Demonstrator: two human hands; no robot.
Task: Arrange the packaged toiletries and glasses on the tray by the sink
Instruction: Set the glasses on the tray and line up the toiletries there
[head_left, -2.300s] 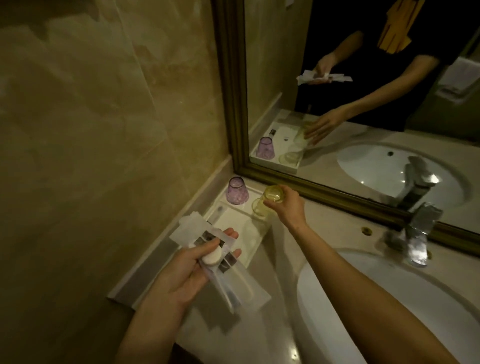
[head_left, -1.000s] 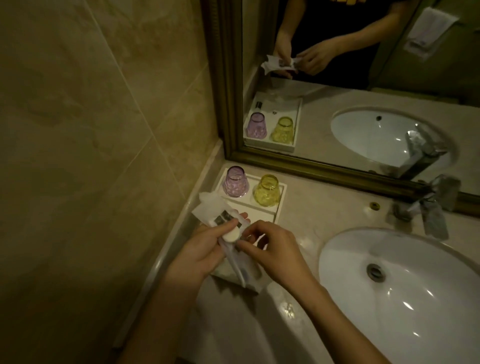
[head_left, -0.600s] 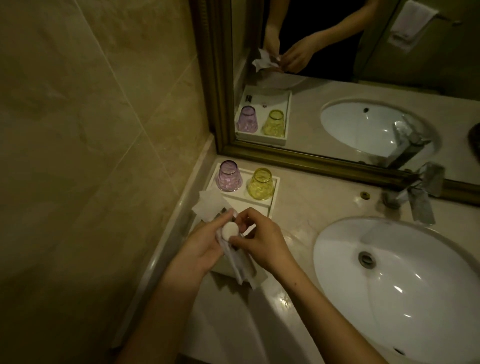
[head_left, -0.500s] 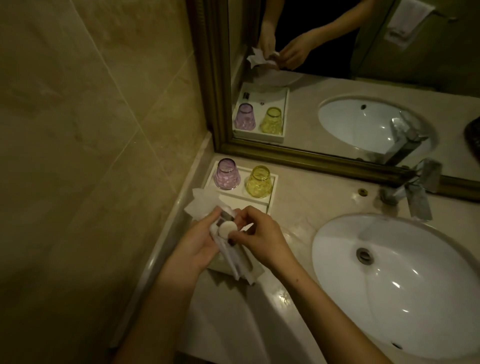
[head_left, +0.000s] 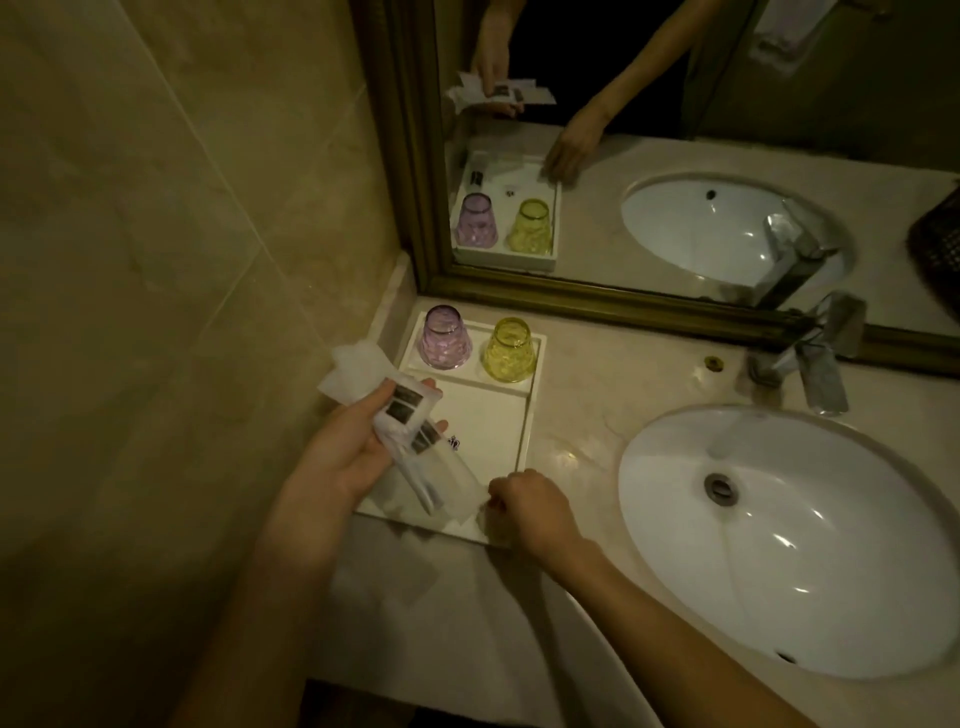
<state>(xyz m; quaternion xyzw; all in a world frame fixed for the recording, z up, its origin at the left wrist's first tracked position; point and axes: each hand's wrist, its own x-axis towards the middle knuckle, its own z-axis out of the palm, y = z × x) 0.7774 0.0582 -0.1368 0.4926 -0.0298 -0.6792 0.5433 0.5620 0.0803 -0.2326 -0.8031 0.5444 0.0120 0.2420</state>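
A white tray (head_left: 523, 415) lies on the marble counter in the corner by the wall. At its far end a purple glass (head_left: 444, 338) and a yellow glass (head_left: 508, 351) stand upside down, side by side. My left hand (head_left: 337, 457) holds a bunch of clear and white toiletry packets (head_left: 410, 431) over the tray's left half. My right hand (head_left: 527, 506) rests at the tray's near right corner with its fingers curled down. The small round white toiletry it pinched earlier is hidden under them.
A white oval sink (head_left: 779, 545) fills the counter to the right, with a chrome faucet (head_left: 815, 364) behind it. A gold-framed mirror (head_left: 597, 304) runs along the back. A tiled wall (head_left: 182, 260) closes off the left side.
My right hand pinched the round white toiletry off the bunch and dropped to the tray's near right corner. The left hand still holds the other packets, spread over the tray.
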